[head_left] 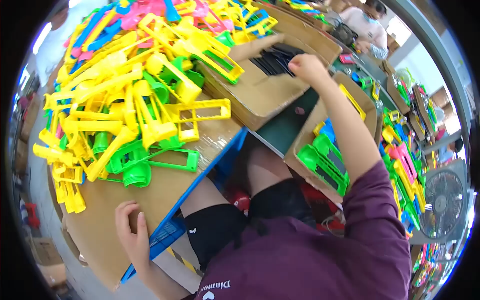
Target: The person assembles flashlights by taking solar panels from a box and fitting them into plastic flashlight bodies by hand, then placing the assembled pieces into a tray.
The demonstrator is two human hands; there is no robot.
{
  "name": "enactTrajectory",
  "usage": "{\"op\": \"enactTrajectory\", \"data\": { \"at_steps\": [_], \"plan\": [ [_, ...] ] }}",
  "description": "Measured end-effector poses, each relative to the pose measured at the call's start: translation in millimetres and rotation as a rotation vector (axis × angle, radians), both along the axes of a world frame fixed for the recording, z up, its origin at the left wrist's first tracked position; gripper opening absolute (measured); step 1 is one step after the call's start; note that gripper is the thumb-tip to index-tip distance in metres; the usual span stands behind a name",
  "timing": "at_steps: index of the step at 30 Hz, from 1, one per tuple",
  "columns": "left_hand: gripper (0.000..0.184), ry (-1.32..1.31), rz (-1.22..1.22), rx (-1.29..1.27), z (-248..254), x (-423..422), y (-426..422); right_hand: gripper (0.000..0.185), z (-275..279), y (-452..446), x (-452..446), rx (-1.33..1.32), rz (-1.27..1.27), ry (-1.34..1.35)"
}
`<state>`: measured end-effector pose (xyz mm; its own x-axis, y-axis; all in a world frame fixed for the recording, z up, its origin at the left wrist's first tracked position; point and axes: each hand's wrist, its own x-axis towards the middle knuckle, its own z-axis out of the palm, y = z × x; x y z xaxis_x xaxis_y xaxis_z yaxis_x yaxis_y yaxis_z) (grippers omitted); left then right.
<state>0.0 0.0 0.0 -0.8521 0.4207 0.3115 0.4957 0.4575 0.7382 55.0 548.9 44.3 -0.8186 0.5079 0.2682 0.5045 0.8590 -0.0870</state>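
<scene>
My left hand (132,231) is over the bare cardboard at the lower left, its thumb and fingers apart and nothing between them. Above it lies a big heap of yellow plastic frames (120,117), with green, blue and pink ones among them. My right hand (309,69) is at the right side of an open cardboard box (265,100), beside dark flat strips (277,59). Its fingers are pressed together; what they hold, if anything, is too small to tell. Nearer my right forearm, a smaller box (310,127) contains green parts (325,160) with dark panels.
A blue crate (167,234) stands under the cardboard, left of my legs. Beyond the boxes, a person (367,27) sits at the green bench. More coloured parts (402,170) lie on the right, beside a fan (441,202). Another person (52,42) is at the far left.
</scene>
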Motion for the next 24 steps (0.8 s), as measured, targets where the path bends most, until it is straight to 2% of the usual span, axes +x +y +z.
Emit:
{"op": "enactTrajectory", "data": {
  "at_steps": [2,5,8,12,13,15,17,19,21,23,24],
  "plan": [
    [0.012,0.006,0.023,0.025,-1,5,8,0.026,-31,25,-30,0.008,-0.014,0.010],
    [0.009,-0.022,0.047,0.009,5,1,0,0.031,-41,21,-58,-0.029,-0.123,-0.176],
    [0.006,-0.012,0.065,0.050,4,-4,-3,0.029,-22,-10,-69,-0.009,-0.180,-0.270],
    [0.002,0.002,0.072,0.061,7,-4,0,0.026,-2,-34,-55,-0.024,-0.244,-0.197],
    [0.001,-0.033,0.108,0.147,1,-3,1,0.024,3,-36,-50,0.069,-0.213,-0.114],
    [0.003,-0.089,0.198,0.320,-14,-3,-2,0.020,20,-54,-43,0.185,-0.062,0.234],
    [0.016,-0.365,0.272,0.570,11,19,34,0.011,61,-119,-34,0.060,0.138,0.453],
    [0.028,-0.445,-0.011,0.641,27,31,70,0.006,81,-195,-22,-0.019,0.426,0.560],
    [0.037,-0.600,-0.247,0.791,39,26,92,0.012,93,-271,7,-0.025,0.582,0.394],
    [0.031,-0.616,-0.178,0.887,55,27,104,0.019,81,-308,32,-0.089,0.859,0.232],
    [0.029,-0.622,-0.145,0.935,60,25,104,0.024,72,-323,40,-0.093,0.898,0.203]
  ]
}}
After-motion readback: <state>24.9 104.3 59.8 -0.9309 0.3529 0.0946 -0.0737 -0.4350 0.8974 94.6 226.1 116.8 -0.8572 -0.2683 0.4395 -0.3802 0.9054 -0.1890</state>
